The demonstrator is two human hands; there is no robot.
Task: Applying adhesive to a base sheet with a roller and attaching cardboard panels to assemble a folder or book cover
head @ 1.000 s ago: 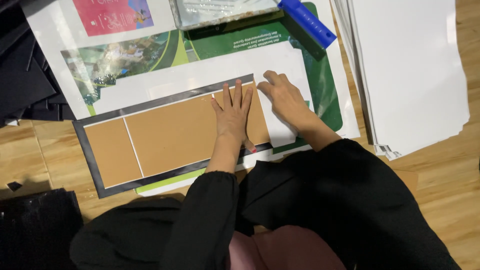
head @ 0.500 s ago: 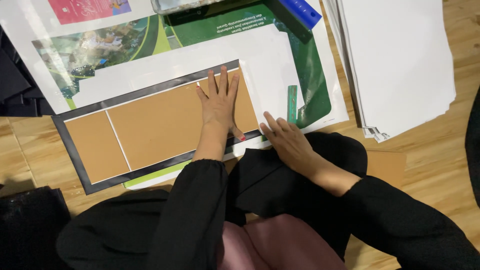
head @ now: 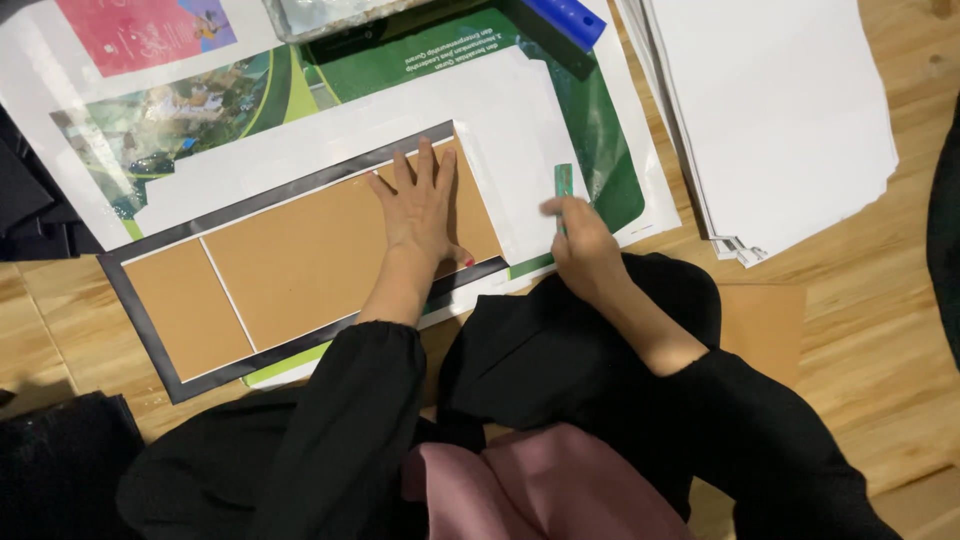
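- Left hand [head: 420,205] is pressing flat, fingers spread, on the brown board [head: 300,255] at frame centre.
- Right hand [head: 583,245] is gripping a green tool [head: 564,182], right of the board.

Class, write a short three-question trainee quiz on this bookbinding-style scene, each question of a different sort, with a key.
1. True or false: the left hand lies flat on the brown cardboard panel.
2. The right hand holds: A) blue plastic ruler B) small green flat tool C) white paper stack.
3. Fill in: the cardboard's border is ___ in colour.

Key: 1 true; 2 B; 3 black.
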